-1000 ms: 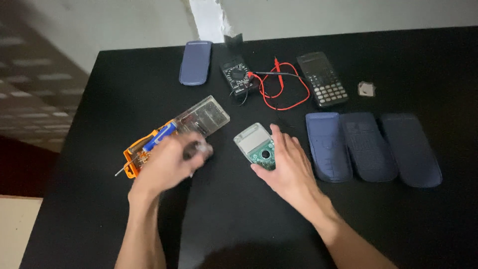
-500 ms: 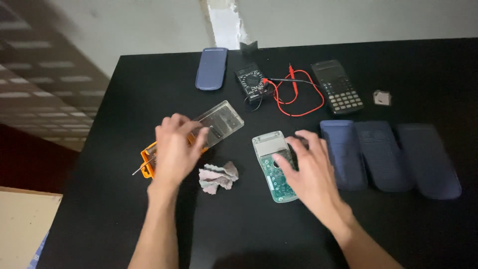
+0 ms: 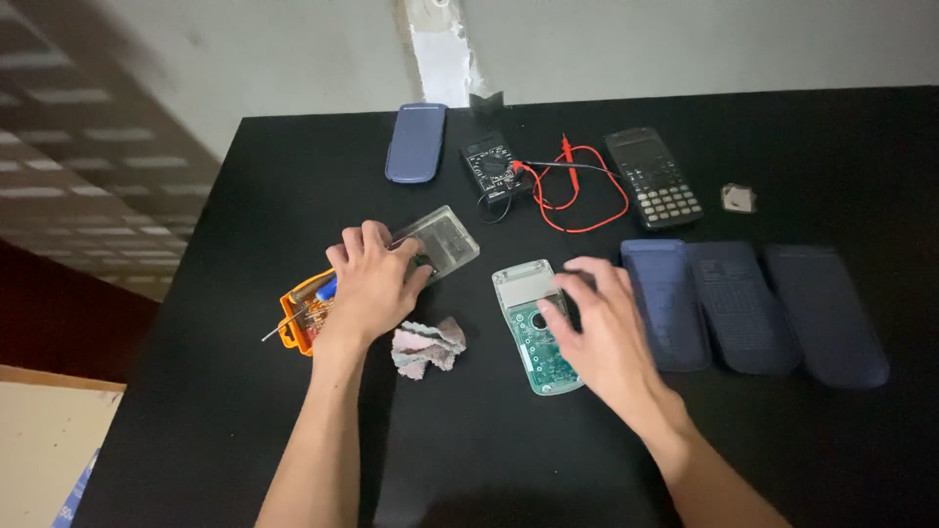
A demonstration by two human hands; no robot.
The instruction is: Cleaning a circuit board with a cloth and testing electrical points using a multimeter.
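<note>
A black table (image 3: 245, 411) carries the things. At its far edge lies a blue cover (image 3: 416, 143), rounded, face down. Just right of it sits a black multimeter (image 3: 492, 166), its red leads (image 3: 577, 200) looping across the table toward a dark calculator (image 3: 652, 177). Well right of the calculator lies a small pale scrap (image 3: 738, 198). Nearer, on the right, three dark blue covers lie side by side, touching or nearly so: the first (image 3: 668, 298), the middle one (image 3: 740, 308), the outermost (image 3: 827, 315). Behind the table stands a pale wall (image 3: 293, 49) with a chipped white strip.
</note>
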